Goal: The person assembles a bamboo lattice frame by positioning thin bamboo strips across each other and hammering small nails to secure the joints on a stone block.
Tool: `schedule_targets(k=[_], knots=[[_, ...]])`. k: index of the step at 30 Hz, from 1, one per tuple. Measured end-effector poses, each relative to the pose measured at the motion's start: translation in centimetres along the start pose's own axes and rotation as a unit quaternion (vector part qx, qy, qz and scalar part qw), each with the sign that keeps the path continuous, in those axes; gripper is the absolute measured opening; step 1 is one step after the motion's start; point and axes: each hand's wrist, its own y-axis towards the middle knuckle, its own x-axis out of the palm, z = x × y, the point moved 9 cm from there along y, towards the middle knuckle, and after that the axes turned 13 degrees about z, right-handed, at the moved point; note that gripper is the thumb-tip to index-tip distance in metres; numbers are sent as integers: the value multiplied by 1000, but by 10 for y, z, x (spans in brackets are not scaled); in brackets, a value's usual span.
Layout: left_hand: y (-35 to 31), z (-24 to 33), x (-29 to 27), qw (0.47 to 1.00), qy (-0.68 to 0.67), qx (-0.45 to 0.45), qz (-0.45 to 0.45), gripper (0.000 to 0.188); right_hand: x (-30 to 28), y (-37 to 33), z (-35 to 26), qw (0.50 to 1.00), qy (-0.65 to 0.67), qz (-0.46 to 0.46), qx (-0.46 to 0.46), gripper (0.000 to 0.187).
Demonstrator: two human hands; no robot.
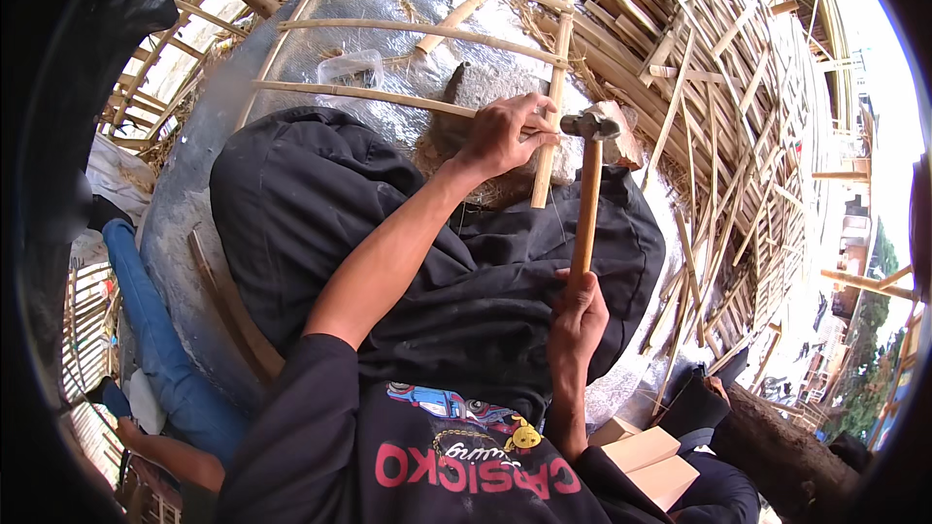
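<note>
My left hand (507,136) is closed at the end of a bamboo crosspiece (388,97), where it meets the upright bamboo strip (546,173) of a ladder-like frame. Its fingertips press together at that joint; whether they also pinch a nail is too small to tell. In my right hand (580,318) is the wooden handle of a hammer (586,199), gripped near its lower end. The metal hammer head is just right of the strip, close to my left fingertips. Behind the joint sits a rough stone block (481,85), partly hidden by my left hand.
A clear plastic box (351,69) lies under the frame on a silvery sheet (218,175). Split bamboo strips (718,87) are heaped to the right. Another person's jeans-clad leg (160,311) is at the left. Brown cartons (649,461) and a log (786,456) are at lower right.
</note>
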Motion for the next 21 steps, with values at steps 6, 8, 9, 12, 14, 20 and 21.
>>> schedule_targets(k=[6, 8, 9, 12, 14, 20, 21], knots=[[1, 3, -6, 1000, 7, 0, 13, 33, -3, 6, 7, 1000, -3, -1, 20, 48], [0, 1, -5, 1000, 0, -6, 17, 32, -6, 4, 6, 999, 40, 30, 20, 48], [-2, -1, -5, 1000, 1, -9, 17, 32, -3, 3, -1, 998, 43, 40, -12, 44], [0, 1, -2, 1000, -2, -9, 13, 32, 5, 3, 1, 996, -5, 47, -77, 44], [1, 2, -3, 1000, -2, -6, 14, 32, 7, 5, 7, 992, -85, 32, -89, 46], [2, 4, -5, 999, 12, 28, 20, 27, -7, 5, -15, 998, -20, 42, -43, 44], [1, 3, -5, 1000, -2, 13, 23, 25, -10, 5, -20, 997, -1, 51, -50, 43]])
